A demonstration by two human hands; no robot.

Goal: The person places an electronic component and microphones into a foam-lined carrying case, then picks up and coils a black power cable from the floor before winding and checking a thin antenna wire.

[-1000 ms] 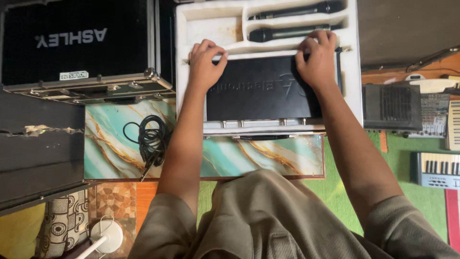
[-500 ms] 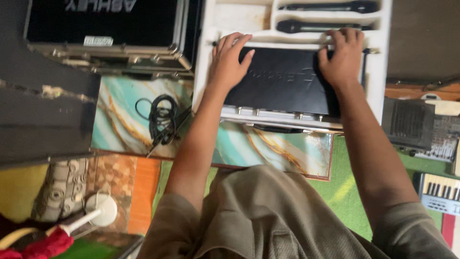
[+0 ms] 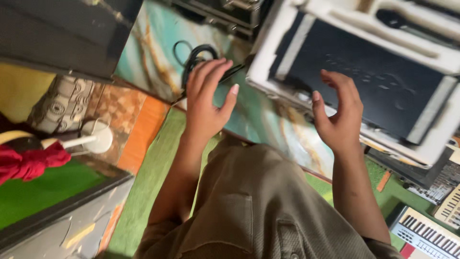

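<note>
Above the marbled tabletop (image 3: 268, 129): both my hands hover, touching nothing.
Left hand (image 3: 207, 98): fingers spread wide, palm down, over the coiled black cable (image 3: 194, 57).
Right hand (image 3: 340, 112): open, fingers loosely curled, just beside the near edge of the black box (image 3: 364, 81).
Black box: lies flat in the white foam case (image 3: 306, 12), long axis running from upper left to lower right.
Right edge: keyboard (image 3: 421, 235).

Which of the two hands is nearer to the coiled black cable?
The left hand: its fingertips reach the coiled black cable on the marbled board, while the right hand hovers apart, beside the black device.
</note>
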